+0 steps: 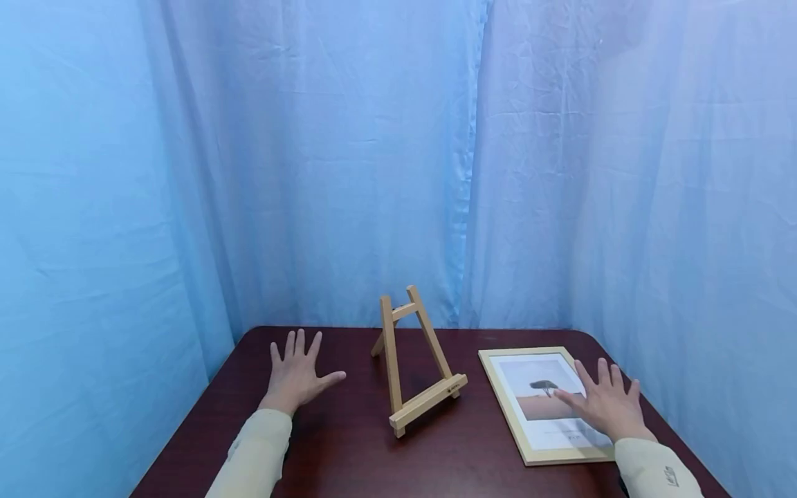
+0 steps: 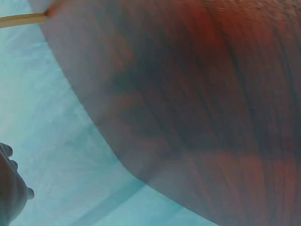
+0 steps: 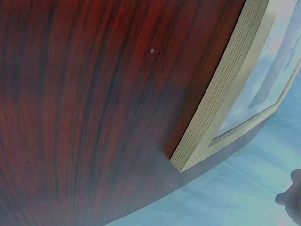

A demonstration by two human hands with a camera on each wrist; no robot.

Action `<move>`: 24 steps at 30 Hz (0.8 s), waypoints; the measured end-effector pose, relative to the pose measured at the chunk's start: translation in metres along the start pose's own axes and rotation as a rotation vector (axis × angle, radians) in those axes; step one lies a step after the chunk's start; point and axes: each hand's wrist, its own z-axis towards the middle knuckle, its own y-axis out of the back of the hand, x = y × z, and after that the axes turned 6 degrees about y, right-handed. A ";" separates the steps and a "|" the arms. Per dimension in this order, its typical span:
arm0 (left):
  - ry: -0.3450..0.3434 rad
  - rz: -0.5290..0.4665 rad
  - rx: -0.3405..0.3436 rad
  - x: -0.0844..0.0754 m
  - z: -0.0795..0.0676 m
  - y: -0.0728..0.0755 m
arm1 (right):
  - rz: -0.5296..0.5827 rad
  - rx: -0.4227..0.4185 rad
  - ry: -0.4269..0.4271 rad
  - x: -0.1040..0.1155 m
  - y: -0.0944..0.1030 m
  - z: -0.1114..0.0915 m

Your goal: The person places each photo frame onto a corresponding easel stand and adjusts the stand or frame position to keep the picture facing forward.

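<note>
A small wooden easel (image 1: pixel 418 404) stands near the middle of the table, its lower ledge angled toward the right. To its right, a picture frame (image 1: pixel 503 408) with a pale wood border lies flat, showing a print of a dark tree. My left hand (image 1: pixel 295 377) is left of the easel, fingers spread, holding nothing. Over the right part of the picture frame my right hand (image 1: pixel 610 404) is spread, hiding some of it; whether it touches the glass I cannot tell. In the right wrist view, a corner of the picture frame (image 3: pixel 214 103) shows, with fingertips (image 3: pixel 292 197) at the edge.
The dark reddish-brown wooden table (image 1: pixel 336 453) has rounded far corners. Light blue curtains (image 1: pixel 349 166) hang behind it and along both sides, close to its edges.
</note>
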 end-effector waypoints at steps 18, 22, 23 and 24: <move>-0.028 -0.059 -0.024 -0.041 0.020 0.034 | 0.114 0.028 -0.085 -0.006 0.007 0.003; -0.052 -0.081 -0.044 -0.056 0.023 0.043 | 0.129 0.048 -0.099 -0.007 0.011 0.002; -0.060 -0.089 -0.048 -0.060 0.024 0.045 | 0.131 0.054 -0.103 -0.008 0.011 0.002; -0.067 -0.095 -0.051 -0.063 0.025 0.047 | 0.138 0.061 -0.107 -0.009 0.012 0.002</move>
